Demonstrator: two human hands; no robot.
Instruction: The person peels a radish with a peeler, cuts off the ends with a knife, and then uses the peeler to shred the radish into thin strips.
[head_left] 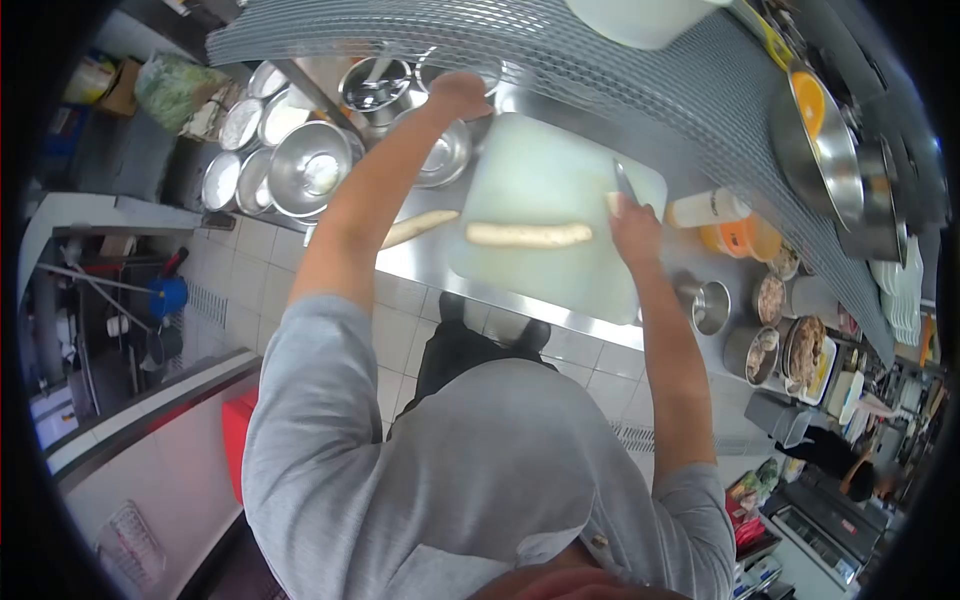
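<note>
On the white cutting board (545,160) lies a long, pale, cylindrical piece (528,235), like a dough roll or a peeled root. A second pale, tapering piece (420,228) rests on the metal counter left of the board, partly behind my left forearm. My right hand (636,232) is closed around a knife (625,181) over the board's right side, its blade pointing away from me. My left hand (460,97) reaches to the back, over the metal bowls beyond the board's left corner. Its fingers are hidden from this angle.
Metal bowls (305,168) crowd the counter on the left. A wire shelf (640,95) hangs over the back edge. Right of the board stand a white-capped bottle (712,207), an orange-labelled tub (745,238), an empty metal cup (711,306) and pots of food (752,355).
</note>
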